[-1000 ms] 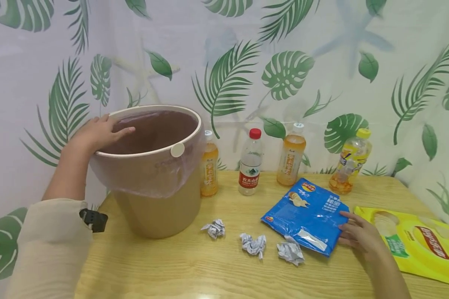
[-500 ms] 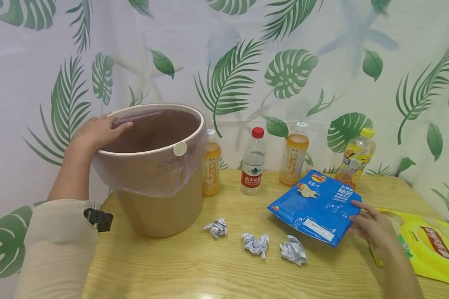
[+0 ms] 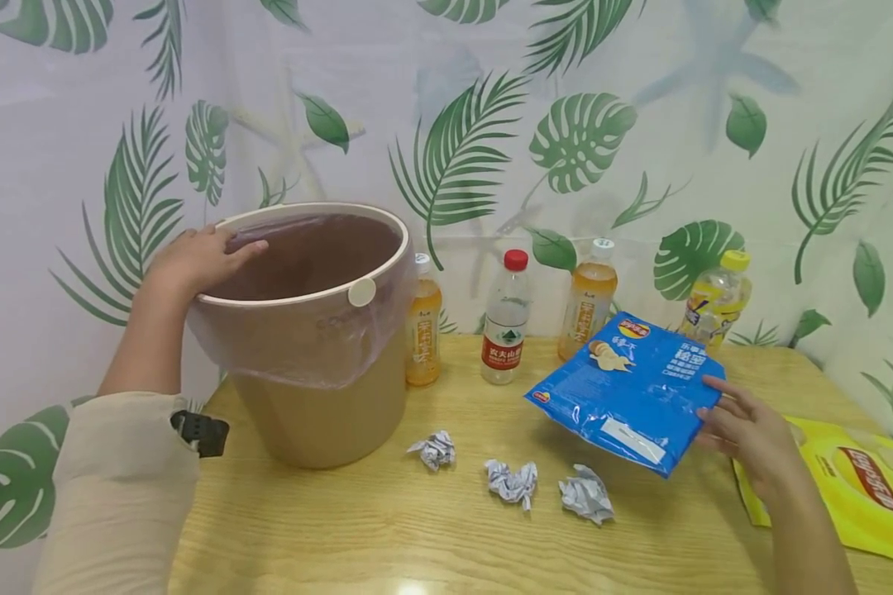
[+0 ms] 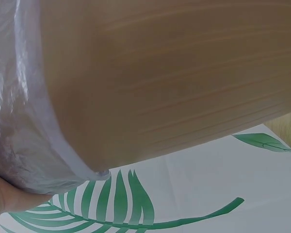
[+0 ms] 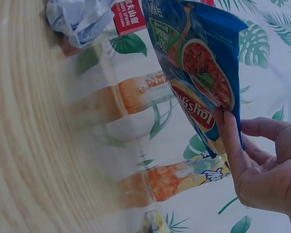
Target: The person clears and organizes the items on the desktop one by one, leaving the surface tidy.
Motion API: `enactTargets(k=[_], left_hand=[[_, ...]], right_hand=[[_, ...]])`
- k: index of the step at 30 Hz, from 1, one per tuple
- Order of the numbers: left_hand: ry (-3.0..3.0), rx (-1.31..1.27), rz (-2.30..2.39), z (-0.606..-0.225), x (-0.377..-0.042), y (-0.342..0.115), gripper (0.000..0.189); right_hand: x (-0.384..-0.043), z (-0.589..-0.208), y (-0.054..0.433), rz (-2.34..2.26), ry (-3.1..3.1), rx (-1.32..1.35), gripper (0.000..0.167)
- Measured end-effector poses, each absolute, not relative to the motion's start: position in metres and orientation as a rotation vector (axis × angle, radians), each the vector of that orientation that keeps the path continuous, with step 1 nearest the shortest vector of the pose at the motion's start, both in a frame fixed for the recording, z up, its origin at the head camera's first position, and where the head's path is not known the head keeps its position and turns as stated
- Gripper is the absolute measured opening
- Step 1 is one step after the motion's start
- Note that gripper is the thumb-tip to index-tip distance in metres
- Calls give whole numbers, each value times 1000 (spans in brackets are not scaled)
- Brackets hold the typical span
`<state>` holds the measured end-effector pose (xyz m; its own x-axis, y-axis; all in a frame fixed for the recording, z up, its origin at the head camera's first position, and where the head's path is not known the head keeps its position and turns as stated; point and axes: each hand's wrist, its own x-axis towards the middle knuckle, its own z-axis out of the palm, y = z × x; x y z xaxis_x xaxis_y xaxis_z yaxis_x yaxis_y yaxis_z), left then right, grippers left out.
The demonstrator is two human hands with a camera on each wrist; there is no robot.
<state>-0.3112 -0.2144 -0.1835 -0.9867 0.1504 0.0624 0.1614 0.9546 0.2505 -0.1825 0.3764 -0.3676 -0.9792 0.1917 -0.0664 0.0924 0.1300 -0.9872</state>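
Note:
In the head view a beige trash can (image 3: 316, 355) with a clear liner stands on the left of the table. My left hand (image 3: 193, 263) grips its rim on the near left side, thumb over the opening; the left wrist view shows part of that hand (image 4: 12, 199) against the liner (image 4: 19, 150). My right hand (image 3: 755, 438) pinches the right edge of a blue chip bag (image 3: 625, 392), thumb on one face and fingers on the other. The bag hangs tilted above the table. Its printed front (image 5: 199, 68) shows in the right wrist view.
Three crumpled paper balls (image 3: 512, 483) lie in front of the bag. Behind stand a red-capped water bottle (image 3: 504, 322), two orange tea bottles (image 3: 422, 326) and a yellow-capped bottle (image 3: 717, 302). A yellow chip bag (image 3: 856, 487) lies flat at the right.
My right hand has raised the blue chip bag off the table, and it now covers more of the bottles behind. The left hand has stayed on the rim. The head view has shifted slightly.

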Motion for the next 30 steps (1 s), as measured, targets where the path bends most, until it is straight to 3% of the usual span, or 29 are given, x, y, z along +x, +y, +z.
enactTargets(k=[18, 30], left_hand=[[-3058, -221, -429, -183, -308, -213, 91], [-3045, -215, -441, -183, -308, -213, 89]], right_hand=[[-166, -327, 358, 2134, -2020, -17, 59], [-163, -287, 331, 1961, -2071, 119, 57]])
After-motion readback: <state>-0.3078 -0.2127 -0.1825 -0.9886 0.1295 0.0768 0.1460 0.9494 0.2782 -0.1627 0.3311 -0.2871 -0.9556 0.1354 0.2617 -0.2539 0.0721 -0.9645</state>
